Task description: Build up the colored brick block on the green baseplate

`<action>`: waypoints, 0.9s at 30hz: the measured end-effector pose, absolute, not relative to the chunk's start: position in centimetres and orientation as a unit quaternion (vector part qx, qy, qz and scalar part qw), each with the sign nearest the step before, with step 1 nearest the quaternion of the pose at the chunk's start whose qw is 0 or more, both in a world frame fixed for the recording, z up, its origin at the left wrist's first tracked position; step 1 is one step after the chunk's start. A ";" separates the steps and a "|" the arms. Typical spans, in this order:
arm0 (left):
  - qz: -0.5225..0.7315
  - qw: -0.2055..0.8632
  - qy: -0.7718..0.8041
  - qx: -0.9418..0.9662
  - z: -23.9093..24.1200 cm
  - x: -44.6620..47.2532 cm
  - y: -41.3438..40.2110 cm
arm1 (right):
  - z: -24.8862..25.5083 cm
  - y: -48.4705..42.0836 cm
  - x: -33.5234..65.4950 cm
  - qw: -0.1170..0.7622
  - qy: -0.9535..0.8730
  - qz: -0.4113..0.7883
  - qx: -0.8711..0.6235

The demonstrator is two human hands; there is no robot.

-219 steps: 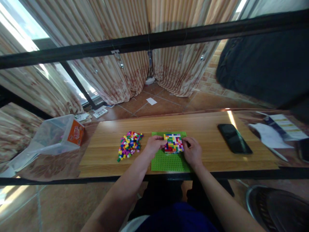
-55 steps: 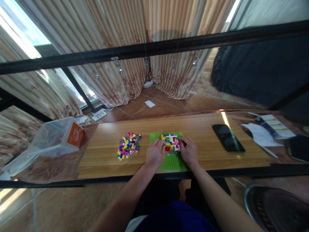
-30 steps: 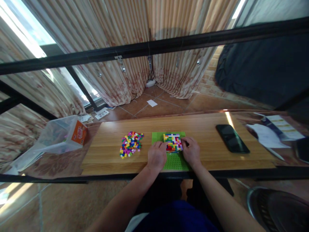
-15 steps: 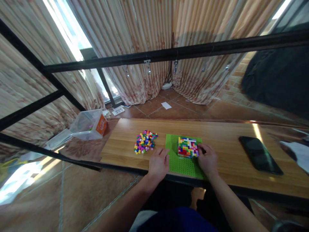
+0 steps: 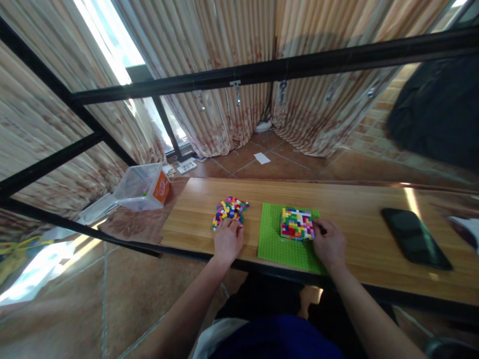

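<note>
A block built of many small coloured toy bricks [image 5: 297,223] stands on a green baseplate [image 5: 271,243]. My right hand [image 5: 330,244] is at the block's right side, its fingers curled and the fingertips against that edge. To the left lies a heap of loose toy bricks [image 5: 230,207] in mixed colours. My left hand [image 5: 228,241] reaches over the near edge of this heap, fingers stretched forward and thumb a little apart. Its fingertips touch the bricks, and no brick shows clearly between them.
The wooden table [image 5: 194,224] carries a black phone [image 5: 416,238] on the right. A clear plastic box [image 5: 138,192] with an orange label stands beyond its left end. A black metal bar [image 5: 258,74] crosses in front of the curtains [image 5: 220,45].
My left hand has moved left and forward, from beside the baseplate to the heap of bricks. My right hand stays at the block's right side. The view has shifted slightly.
</note>
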State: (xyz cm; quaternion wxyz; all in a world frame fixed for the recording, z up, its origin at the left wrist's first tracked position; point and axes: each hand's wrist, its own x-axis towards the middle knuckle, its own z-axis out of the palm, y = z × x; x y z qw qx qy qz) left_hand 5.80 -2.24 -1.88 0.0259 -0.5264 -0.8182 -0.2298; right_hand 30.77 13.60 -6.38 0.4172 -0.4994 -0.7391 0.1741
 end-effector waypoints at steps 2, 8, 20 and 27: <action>-0.211 0.040 -0.820 -0.530 -1.8 5.8 -1.9 | -6.3 13.6 30.7 0.419 -0.738 0.176 -0.499; -0.194 0.044 -0.812 -0.548 -1.7 5.6 -1.4 | -6.1 13.5 30.4 0.427 -0.726 0.184 -0.506; -0.420 -0.130 -0.681 -0.585 -0.3 10.9 0.9 | -5.5 13.3 30.1 0.428 -0.725 0.195 -0.503; -0.515 -0.236 -0.640 -0.520 -0.6 13.0 3.5 | -5.3 13.3 30.0 0.433 -0.725 0.190 -0.502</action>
